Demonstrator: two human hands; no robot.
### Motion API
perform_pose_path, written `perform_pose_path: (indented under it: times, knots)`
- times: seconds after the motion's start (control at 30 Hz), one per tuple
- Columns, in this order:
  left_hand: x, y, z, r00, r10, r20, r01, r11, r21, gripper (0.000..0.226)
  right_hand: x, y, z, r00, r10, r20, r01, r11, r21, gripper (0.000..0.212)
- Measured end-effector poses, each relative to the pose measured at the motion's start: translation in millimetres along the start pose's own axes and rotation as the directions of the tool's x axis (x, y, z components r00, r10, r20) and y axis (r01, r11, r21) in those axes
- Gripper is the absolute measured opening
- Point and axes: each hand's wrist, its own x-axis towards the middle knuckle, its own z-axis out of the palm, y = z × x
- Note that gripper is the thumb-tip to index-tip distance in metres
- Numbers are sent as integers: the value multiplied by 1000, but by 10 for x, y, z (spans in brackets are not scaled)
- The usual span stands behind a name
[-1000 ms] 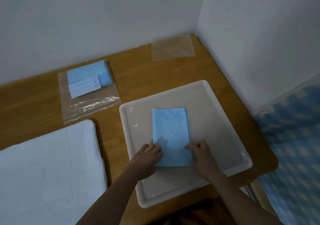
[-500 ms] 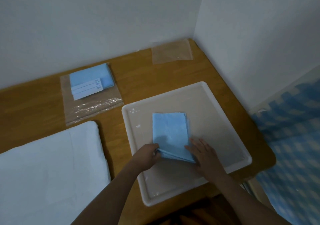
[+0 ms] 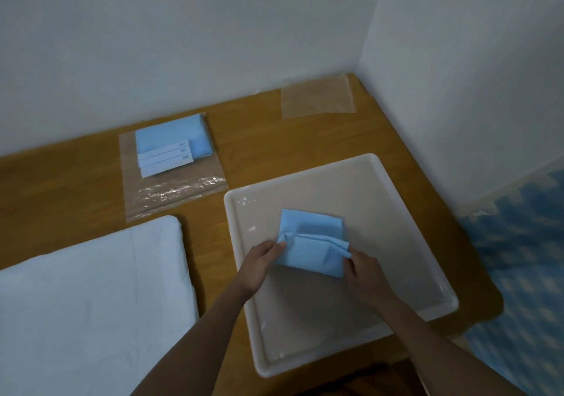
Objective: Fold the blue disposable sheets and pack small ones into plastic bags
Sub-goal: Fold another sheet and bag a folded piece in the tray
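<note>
A blue disposable sheet [image 3: 311, 244] lies on the white tray [image 3: 396, 212], its near half lifted and folded over toward the far half. My left hand [image 3: 259, 263] pinches the sheet's left near corner. My right hand [image 3: 364, 272] pinches its right near corner. Both hands hold the raised flap just above the tray. A clear plastic bag [image 3: 174, 188] at the back left carries a small stack of folded blue sheets [image 3: 171, 142]. Another plastic bag [image 3: 317, 96] lies flat in the table's far corner.
A thick stack of white sheets [image 3: 88, 298] covers the near left of the wooden table [image 3: 61, 182]. White walls close the table at the back and on the right. A blue chequered floor mat [image 3: 525, 288] shows on the right.
Both hands have taken the sheet's near edge and lifted it away from me, folding the long rectangle over on itself. The view has shifted slightly downward.
</note>
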Motion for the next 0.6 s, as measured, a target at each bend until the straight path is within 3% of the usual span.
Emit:
perform_pose_path:
  times: [0.07,0.13,0.2,0.27,0.6]
  knots:
    - [59,5,-9,1000,0,11,-1,997,81,31,70,-19,-25,997,77,29,-78,995,69,18]
    - [141,-22,-10,999,46,12,-47,961,271,22,142,-36,-31,990,130,57,-133,989,70,32]
    - [217,-77,0,994,110,1,-102,914,392,21,218,-48,-35,987,140,82,-145,988,53,28]
    - [265,-111,13,991,131,-37,-103,897,430,21,306,-66,-45,987,132,95,-136,990,34,20]
    - [464,-183,215,967,46,-252,93,853,513,24,617,-96,25,971,212,114,-196,970,-143,33]
